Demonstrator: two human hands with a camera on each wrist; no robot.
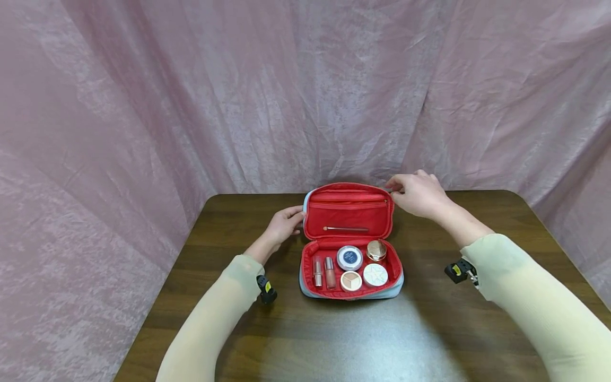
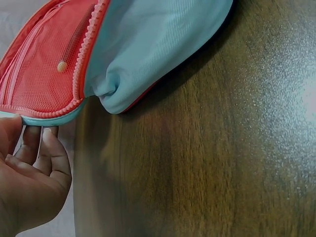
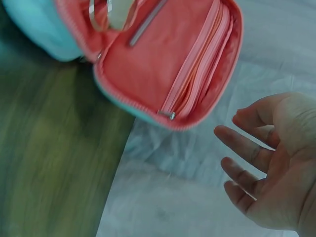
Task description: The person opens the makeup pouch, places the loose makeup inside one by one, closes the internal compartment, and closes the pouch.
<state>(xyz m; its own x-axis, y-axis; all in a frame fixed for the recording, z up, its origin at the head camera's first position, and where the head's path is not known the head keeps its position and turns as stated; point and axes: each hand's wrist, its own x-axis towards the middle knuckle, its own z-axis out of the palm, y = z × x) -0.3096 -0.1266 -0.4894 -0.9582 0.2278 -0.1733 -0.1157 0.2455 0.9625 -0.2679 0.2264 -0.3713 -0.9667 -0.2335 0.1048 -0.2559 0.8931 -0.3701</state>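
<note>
Cosmetics (image 1: 350, 258) are held in the unzipped pouch (image 1: 392, 292), set towards twelve o'clock on the table (image 1: 334, 339). At its nine, the lid (image 1: 346, 216) is pinched at its edge by the left hand (image 1: 282, 226); at two, farther, the right hand (image 1: 420, 194) is held, fingers apart, just clear.

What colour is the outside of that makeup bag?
Light blue on the outside of the bag, which shows best in the left wrist view.

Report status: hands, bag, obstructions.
Left hand pinching lid at its left edge. Right hand off the lid, fingers loosely bent. Bag open, cosmetics inside. No obstruction seen.
</note>
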